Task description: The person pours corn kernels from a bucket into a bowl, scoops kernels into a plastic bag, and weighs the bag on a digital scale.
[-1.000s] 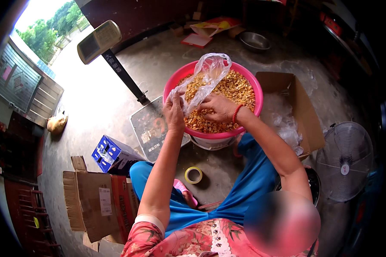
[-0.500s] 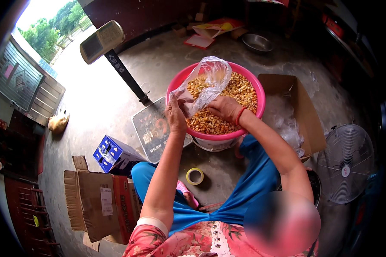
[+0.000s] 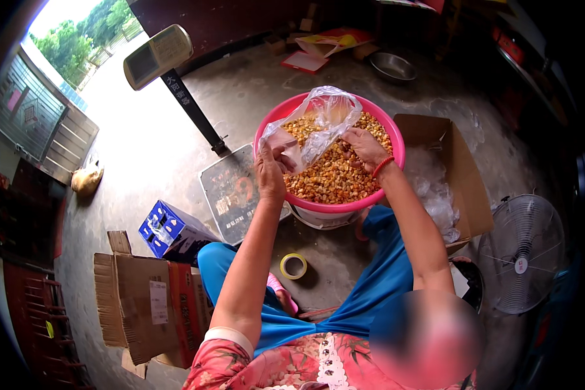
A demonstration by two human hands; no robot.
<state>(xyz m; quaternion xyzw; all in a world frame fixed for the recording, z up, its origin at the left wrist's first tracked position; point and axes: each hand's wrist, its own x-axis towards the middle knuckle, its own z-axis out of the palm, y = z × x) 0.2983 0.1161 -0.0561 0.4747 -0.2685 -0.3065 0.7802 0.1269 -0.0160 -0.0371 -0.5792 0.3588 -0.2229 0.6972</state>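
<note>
A clear plastic bag [image 3: 335, 107] is spread over a pink basin [image 3: 398, 153] full of yellow-orange grains that look like corn kernels [image 3: 331, 182]. At the basin's left rim my left hand [image 3: 271, 170] grips the bag's edge, some of its fingers showing through the film. On the bag's right side, above the kernels, my right hand [image 3: 367, 148], with a red band at the wrist, pinches the plastic. Part of its fingertips is hidden by the bag. The basin rests on a white bucket [image 3: 325, 219] between my knees.
Left of the basin stands a platform scale [image 3: 234, 195] with a tall display post. Nearer lie a blue box [image 3: 175, 227], a brown carton [image 3: 146, 305] and a tape roll [image 3: 293, 266]. An open carton of plastic bags [image 3: 465, 188] and a fan [image 3: 523, 253] stand right.
My right hand has lifted from the kernels and moved right and up, drawing the bag's edge wider. My left hand stays at the left rim on the bag.
</note>
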